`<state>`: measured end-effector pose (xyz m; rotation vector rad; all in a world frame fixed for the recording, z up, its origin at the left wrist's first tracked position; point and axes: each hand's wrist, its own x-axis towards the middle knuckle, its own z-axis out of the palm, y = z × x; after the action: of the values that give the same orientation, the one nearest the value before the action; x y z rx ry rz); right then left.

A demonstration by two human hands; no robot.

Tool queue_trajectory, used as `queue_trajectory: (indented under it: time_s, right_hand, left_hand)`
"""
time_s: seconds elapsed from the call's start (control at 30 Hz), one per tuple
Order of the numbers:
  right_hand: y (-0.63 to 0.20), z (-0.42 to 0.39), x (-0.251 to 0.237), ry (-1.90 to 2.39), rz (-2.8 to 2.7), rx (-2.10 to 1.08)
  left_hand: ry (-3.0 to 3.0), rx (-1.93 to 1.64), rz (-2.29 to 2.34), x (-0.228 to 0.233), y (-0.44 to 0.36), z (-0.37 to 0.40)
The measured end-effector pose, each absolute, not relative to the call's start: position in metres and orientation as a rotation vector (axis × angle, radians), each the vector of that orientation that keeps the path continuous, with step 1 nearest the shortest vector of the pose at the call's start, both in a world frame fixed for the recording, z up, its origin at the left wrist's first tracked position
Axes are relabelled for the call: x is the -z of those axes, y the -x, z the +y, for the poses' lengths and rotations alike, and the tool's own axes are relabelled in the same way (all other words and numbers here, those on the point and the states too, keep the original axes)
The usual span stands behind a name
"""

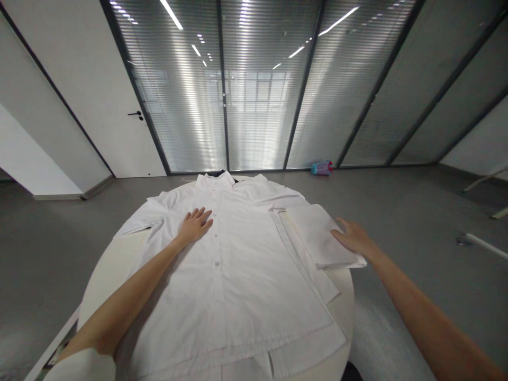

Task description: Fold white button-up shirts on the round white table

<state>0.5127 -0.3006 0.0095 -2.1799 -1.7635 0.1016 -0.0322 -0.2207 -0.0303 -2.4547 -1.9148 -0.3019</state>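
Note:
A white button-up shirt (246, 286) lies front side up on a round table (105, 270), collar at the far side and hem toward me. My left hand (196, 225) rests flat on its upper front beside the button placket, fingers spread. On the right, a folded white fabric panel (313, 233) lies over the shirt's side and reaches past the table edge; whether it is the shirt's sleeve or a separate cloth, I cannot tell. My right hand (351, 237) is at the panel's outer edge, thumb and fingers apart, with the thumb touching the cloth. Some of its fingers are hidden.
Beyond the table stands a glass partition with blinds (254, 106), and a white door with a black handle (135, 114) is at left. A blue and pink object (321, 168) lies on the floor by the glass. Pale furniture legs (486, 246) show at right.

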Motion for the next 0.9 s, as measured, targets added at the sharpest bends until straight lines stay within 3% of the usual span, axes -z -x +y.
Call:
queue_trajectory:
  time_s: [0.17,0.53,0.7,0.9]
  right_hand:
    - [-0.470,-0.275,-0.023,2.214,-1.860,0.016]
    - [-0.441,-0.260,0.002,2.355,-2.055,0.025]
    - [-0.405,-0.262,-0.015,2.067,-2.198,0.176]
    - [-0.300,-0.235,-0.022,1.698,-2.475,-0.300]
  left_hand:
    - [2.459,0.319,-1.901,0.030,0.033,-0.221]
    - [2.484,0.419,-1.904,0.027,0.032,-0.224]
    - [2.528,0.490,-1.737,0.006,0.055,-0.246]
    - [2.175,0.444,-2.021,-0.006,0.148,-0.246]
